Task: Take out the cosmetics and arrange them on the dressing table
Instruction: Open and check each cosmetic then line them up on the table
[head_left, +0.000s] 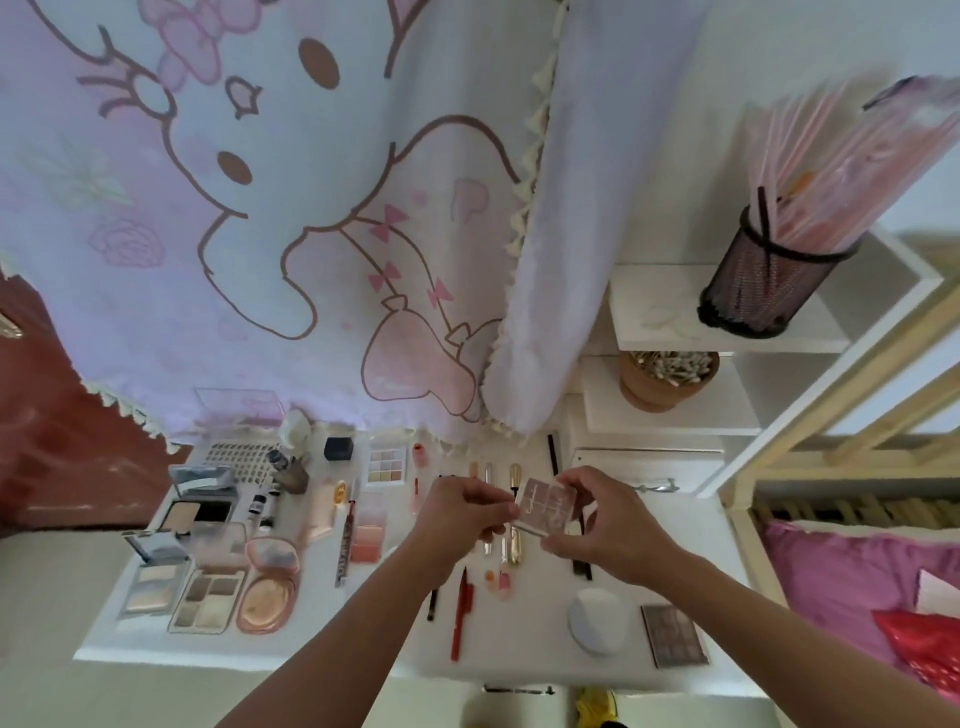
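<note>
Now, both hands are raised over the white counter (524, 652), sharing one small clear palette (551, 506).

Left hand (465, 512): fingers (500, 508) curled in, pinching the palette's left edge.

Right hand (605, 525): thumb under, fingers over the far edge, gripping the palette's right side.

I read the palette as tilted and held off the counter, above the gold tubes (515, 474) lined up mid-counter.

Laid out below: a red pencil (460, 613) near the front edge, a round white puff (597, 621), and a dark palette (674, 635) just beside the puff on the right. Open compacts (208, 597) are crowded at the left end. A pink blush block (369, 527) sits left of the hands.
</note>
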